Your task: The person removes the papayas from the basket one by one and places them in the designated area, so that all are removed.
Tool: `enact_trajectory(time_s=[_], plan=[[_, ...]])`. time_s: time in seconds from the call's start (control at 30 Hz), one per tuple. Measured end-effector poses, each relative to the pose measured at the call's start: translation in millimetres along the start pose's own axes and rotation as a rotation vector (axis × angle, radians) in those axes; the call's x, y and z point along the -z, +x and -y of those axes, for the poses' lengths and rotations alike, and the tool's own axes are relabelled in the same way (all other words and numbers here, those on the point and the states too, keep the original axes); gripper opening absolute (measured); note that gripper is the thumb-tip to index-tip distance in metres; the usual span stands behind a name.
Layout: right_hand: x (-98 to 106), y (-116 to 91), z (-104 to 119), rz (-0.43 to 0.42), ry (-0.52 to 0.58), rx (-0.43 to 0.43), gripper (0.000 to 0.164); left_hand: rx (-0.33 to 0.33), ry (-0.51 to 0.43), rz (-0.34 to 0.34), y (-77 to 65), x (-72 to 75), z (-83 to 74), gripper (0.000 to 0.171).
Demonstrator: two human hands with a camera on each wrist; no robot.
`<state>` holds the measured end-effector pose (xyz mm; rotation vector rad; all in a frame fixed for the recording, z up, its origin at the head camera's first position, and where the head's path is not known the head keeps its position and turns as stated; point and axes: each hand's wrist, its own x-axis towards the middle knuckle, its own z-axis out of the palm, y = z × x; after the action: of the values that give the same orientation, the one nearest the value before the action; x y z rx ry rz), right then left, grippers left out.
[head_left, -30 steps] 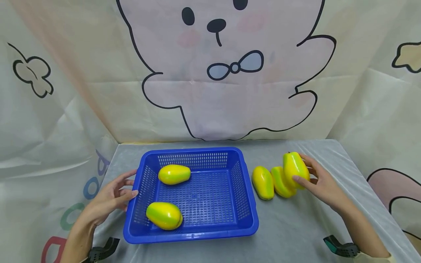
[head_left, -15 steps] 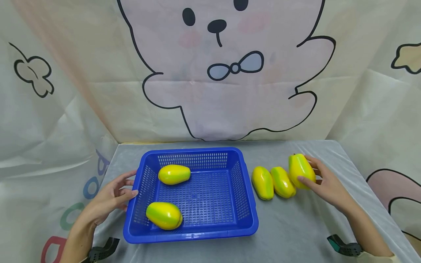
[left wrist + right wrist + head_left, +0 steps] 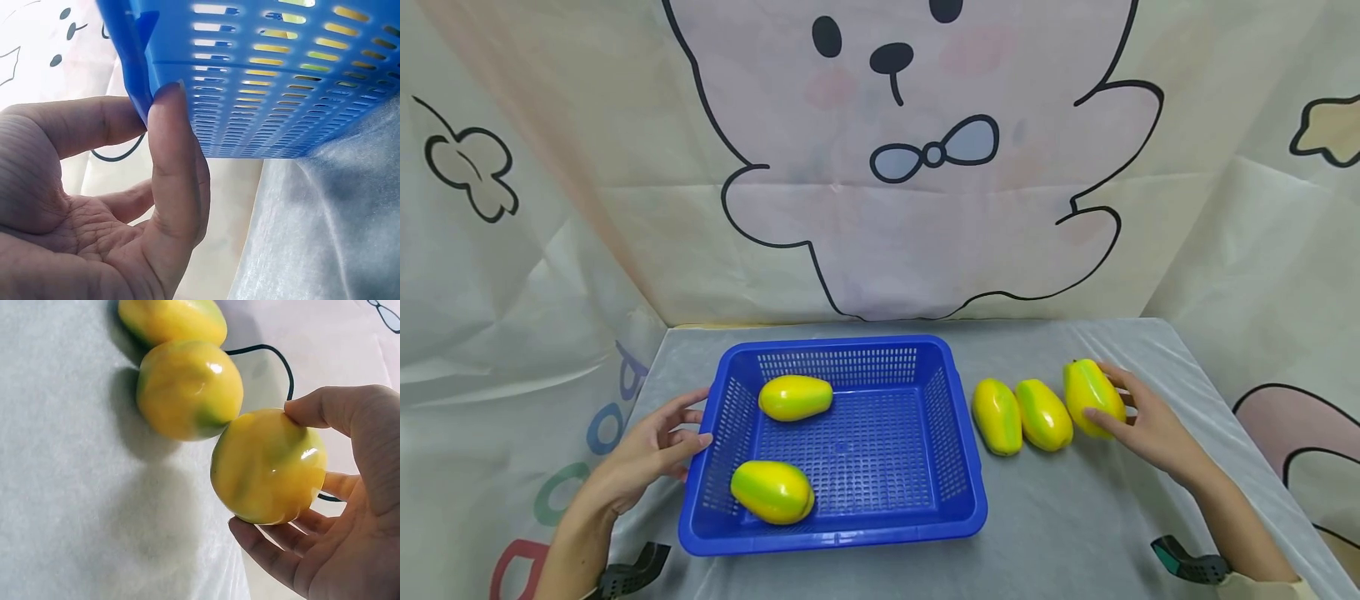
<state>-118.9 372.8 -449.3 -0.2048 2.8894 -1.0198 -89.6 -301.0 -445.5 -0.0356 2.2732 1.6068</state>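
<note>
Counting off my remote feed, head view. Left of centre: upper fruit (image 3: 795, 397), lower fruit (image 3: 772, 492), so two, inside one blue basket (image 3: 833, 541). Right of centre: inner fruit (image 3: 997, 417), middle fruit (image 3: 1043, 414), held fruit (image 3: 1090, 397), so three. I get five total, all yellow-green. Left hand (image 3: 658, 446) lower left plus right hand (image 3: 1138, 421) lower right: two. Dark wrist mounts (image 3: 634, 571) (image 3: 1193, 567) along the bottom: two. One grey table (image 3: 1037, 517). One animal drawing (image 3: 925, 242) upper centre, one bow tie (image 3: 966, 143) on it, one star (image 3: 1332, 129) far right.
</note>
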Motion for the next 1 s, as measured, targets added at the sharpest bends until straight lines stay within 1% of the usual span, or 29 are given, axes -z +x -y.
enact_trajectory(time_s=[0.23, 0.47, 0.57, 0.67, 0.73, 0.87, 1.0], plan=[[-7, 0, -14, 0.018, -0.039, -0.008, 0.076, 0.003, 0.011, -0.008, -0.2, -0.6, 0.9, 0.086], [-16, 0, -20, -0.028, -0.082, 0.045, 0.071, 0.017, 0.02, -0.015, 0.0, -1.8, 2.3, 0.088], [-20, -1, -21, -0.037, -0.105, 0.046, 0.07, 0.018, 0.021, -0.017, -0.3, -1.9, 2.8, 0.087], [-23, -3, -21, -0.025, -0.127, 0.029, 0.071, 0.019, 0.021, -0.016, -0.1, -1.8, 3.5, 0.087], [-26, -3, -21, -0.032, -0.139, 0.023, 0.072, 0.017, 0.021, -0.016, 0.0, -1.8, 4.0, 0.087], [-30, -4, -21, -0.036, -0.135, 0.008, 0.074, 0.01, 0.012, -0.009, 0.3, -1.1, 4.8, 0.087], [-30, -3, -21, -0.03, -0.124, -0.004, 0.074, 0.007, 0.01, -0.005, 0.7, -0.1, 5.1, 0.087]])
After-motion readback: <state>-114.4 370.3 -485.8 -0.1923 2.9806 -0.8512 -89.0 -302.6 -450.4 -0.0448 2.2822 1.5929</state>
